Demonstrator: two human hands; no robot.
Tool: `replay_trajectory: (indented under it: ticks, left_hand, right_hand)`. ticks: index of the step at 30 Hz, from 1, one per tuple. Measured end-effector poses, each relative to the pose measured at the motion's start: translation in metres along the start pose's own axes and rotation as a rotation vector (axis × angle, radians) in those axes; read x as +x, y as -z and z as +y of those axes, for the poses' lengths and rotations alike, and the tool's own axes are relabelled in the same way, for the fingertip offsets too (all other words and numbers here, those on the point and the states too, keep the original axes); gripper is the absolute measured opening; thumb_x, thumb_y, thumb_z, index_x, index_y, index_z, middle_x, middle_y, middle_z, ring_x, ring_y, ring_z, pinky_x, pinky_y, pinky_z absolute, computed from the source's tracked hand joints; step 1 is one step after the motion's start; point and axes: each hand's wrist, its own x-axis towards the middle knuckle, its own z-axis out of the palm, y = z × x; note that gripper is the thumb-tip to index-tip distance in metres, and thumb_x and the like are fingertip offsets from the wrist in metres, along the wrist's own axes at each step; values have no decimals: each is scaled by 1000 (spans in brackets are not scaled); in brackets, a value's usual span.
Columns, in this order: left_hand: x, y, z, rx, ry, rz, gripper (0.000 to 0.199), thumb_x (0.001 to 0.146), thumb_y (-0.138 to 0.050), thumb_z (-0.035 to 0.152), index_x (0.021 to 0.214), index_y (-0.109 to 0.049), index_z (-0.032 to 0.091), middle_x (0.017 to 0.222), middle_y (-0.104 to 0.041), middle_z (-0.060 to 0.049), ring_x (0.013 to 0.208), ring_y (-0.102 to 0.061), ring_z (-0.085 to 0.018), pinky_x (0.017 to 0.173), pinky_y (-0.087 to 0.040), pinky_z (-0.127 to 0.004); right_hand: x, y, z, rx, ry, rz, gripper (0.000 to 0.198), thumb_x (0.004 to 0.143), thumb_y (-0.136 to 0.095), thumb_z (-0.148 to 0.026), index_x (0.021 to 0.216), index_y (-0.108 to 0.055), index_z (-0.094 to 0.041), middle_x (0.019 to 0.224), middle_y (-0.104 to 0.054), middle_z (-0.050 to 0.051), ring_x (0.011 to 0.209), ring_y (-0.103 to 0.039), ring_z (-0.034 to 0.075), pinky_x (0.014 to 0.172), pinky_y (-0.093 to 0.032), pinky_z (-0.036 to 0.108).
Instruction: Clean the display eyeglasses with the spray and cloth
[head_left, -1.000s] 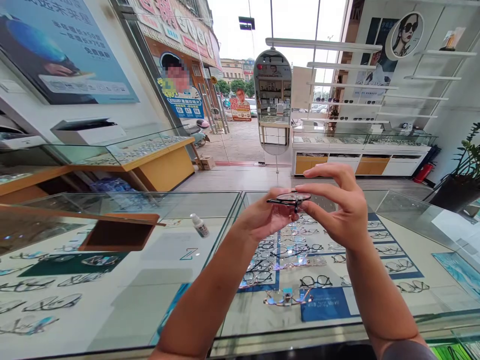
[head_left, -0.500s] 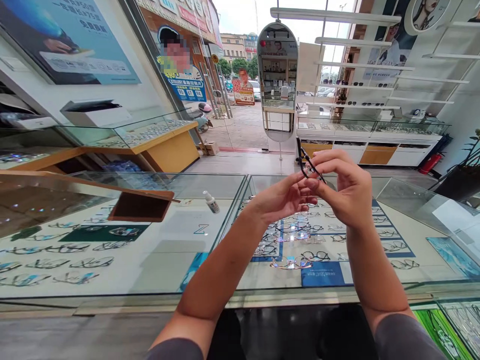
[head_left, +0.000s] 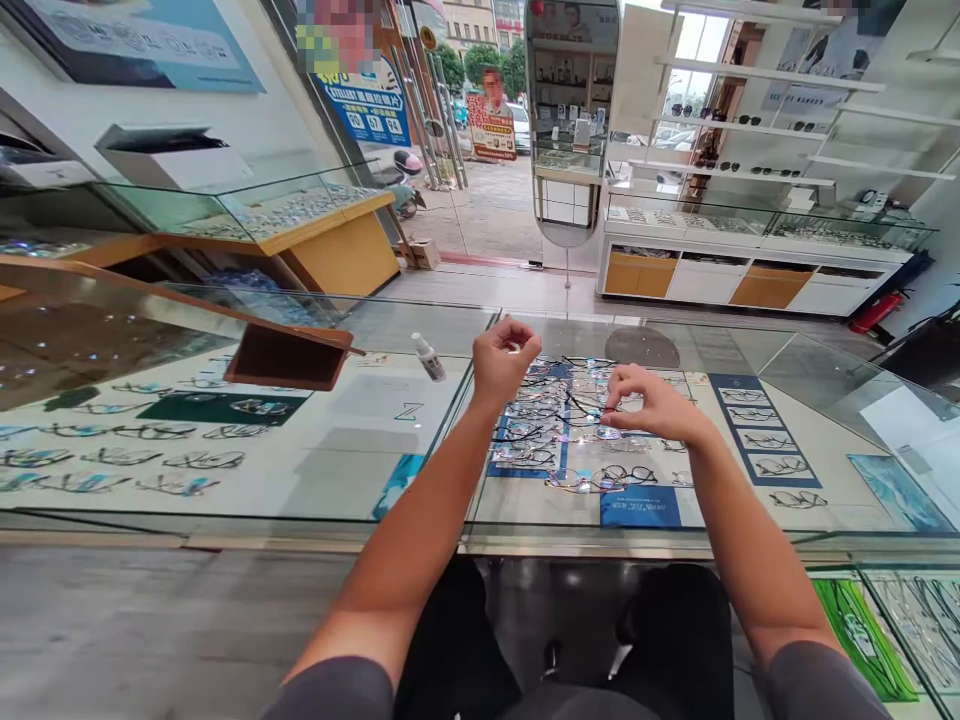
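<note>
My left hand [head_left: 506, 362] is above the glass counter, its thumb and fingers curled into a ring. Whether anything thin sits between its fingertips cannot be made out. To the right, my right hand [head_left: 651, 405] pinches thumb and forefinger together at the end of a dark pair of eyeglasses [head_left: 582, 407]. These eyeglasses are low over the counter glass, and their outline partly blends with the rows of eyeglass frames [head_left: 529, 432] displayed behind them. It is unclear whether they touch the glass.
A small white spray bottle [head_left: 427, 357] stands on the glass counter [head_left: 360, 530] to the left. A brown wood-edged tray or mirror [head_left: 289, 357] is further left. An oval standing mirror [head_left: 568, 205] rises beyond the counter. Lower right, a green packet [head_left: 862, 635] lies among more frames.
Both hands have come down from chest height towards the counter and moved apart; the left hand has left the eyeglasses they held together. The view has tilted downward.
</note>
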Motion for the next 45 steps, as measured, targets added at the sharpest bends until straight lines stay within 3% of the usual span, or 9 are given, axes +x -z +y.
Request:
replay_trajectory:
  ticks: [3,9,20,24,28,33,35,39,45]
  left_hand:
    - [-5,6,-1,155,-77,-10,9,72,-70,27,67,-65,21,62,-56,3,64,-50,-14,71,-41,-29]
    - [-5,19,1,263,-165,-23,10,76,-73,24,69,-66,22,54,-39,7,55,-37,-12,64,-34,-30]
    - [-9,16,2,326,-191,-80,15,79,-71,27,68,-63,22,52,-30,9,52,-27,-11,59,-26,-30]
    - [-12,14,3,312,-186,-172,15,80,-68,29,69,-62,21,52,-29,10,51,-29,-10,59,-27,-29]
    - [-20,6,6,346,-195,-355,19,84,-65,32,70,-62,20,54,-35,8,53,-33,-11,60,-28,-29]
    - [-37,-12,5,421,-161,-648,16,86,-63,28,73,-64,20,56,-46,6,55,-40,-12,61,-29,-28]
    - [-43,-18,4,494,-167,-783,17,86,-63,27,71,-64,20,57,-50,5,57,-42,-13,62,-28,-29]
    - [-51,-23,7,664,-184,-1020,13,86,-64,27,77,-71,21,65,-62,1,62,-50,-16,62,-27,-30]
    - [-51,-19,11,815,-159,-1152,13,83,-69,28,91,-80,25,73,-71,-1,70,-59,-20,63,-28,-30]
  right_hand:
    - [-1,-20,3,-128,-63,-180,14,87,-82,-28,77,-76,-21,94,-66,3,99,-61,23,97,-42,41]
    - [-6,-45,-5,-307,-75,-367,17,92,-81,-29,77,-78,-22,93,-69,5,96,-60,25,93,-35,42]
    - [-6,-57,-2,-429,-75,-364,15,94,-80,-23,79,-77,-20,91,-69,5,91,-53,22,85,-25,38]
    - [-4,-54,-4,-413,-116,-369,17,94,-80,-26,78,-77,-20,90,-69,6,92,-54,23,85,-26,38]
    - [-2,-39,2,-205,-158,-232,23,97,-72,-31,77,-70,-20,83,-65,2,82,-54,19,80,-30,35]
    - [3,-24,21,125,-213,325,24,90,-69,-34,74,-55,-23,67,-49,-4,66,-43,15,65,-31,31]
    - [6,-21,27,259,-183,463,27,85,-73,-37,72,-53,-24,66,-48,-5,64,-40,14,64,-31,31]
    - [12,-22,36,490,-155,465,28,77,-77,-42,69,-57,-24,63,-53,-3,63,-44,14,64,-36,31]
    - [15,-23,37,911,-144,421,19,68,-75,-33,64,-59,-23,61,-54,-3,60,-45,13,65,-39,31]
